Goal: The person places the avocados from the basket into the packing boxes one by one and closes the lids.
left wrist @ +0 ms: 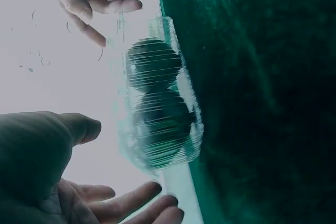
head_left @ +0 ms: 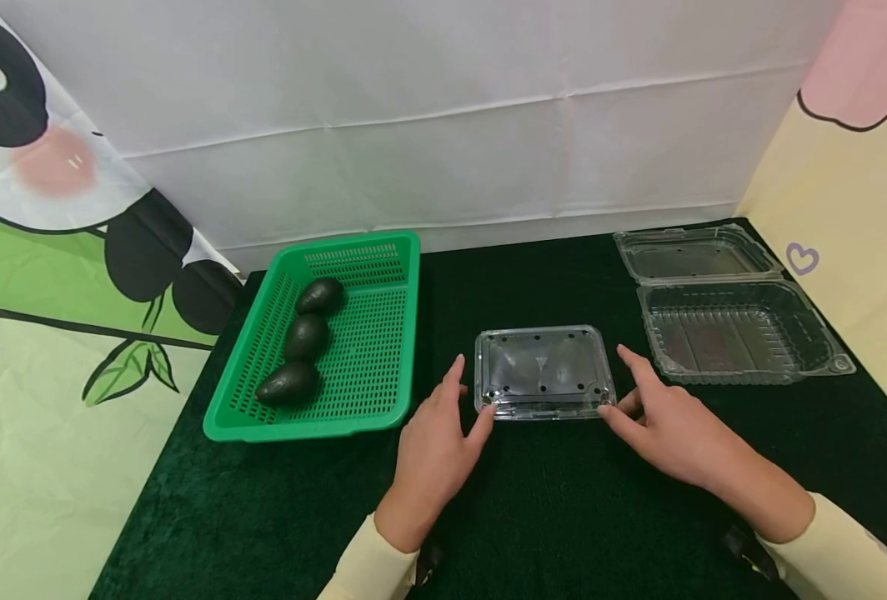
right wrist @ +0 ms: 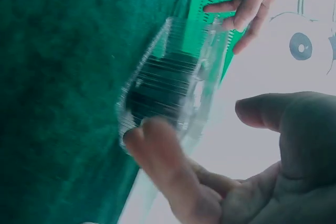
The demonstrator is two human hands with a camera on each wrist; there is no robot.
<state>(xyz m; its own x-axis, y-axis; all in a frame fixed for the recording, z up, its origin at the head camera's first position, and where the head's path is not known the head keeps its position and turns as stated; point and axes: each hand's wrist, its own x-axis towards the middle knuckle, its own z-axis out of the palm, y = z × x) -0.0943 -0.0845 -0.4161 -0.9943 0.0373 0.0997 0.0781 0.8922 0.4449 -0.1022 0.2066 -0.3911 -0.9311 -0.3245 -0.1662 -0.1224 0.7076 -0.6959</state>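
a closed clear container point(head_left: 543, 365) sits near the middle of the tabletop point(head_left: 541, 508); two dark rounded shapes point(left wrist: 153, 65) show through its side in the left wrist view. the left hand point(head_left: 438, 447) and right hand point(head_left: 678, 427) flank it, fingers loosely spread, gripping nothing; whether the thumbs touch it, i cannot tell. toward the left edge, a green basket point(head_left: 372, 354) holds three dark oval fruits point(head_left: 307, 337); at the far right corner lies an unfolded clear container point(head_left: 724, 329).
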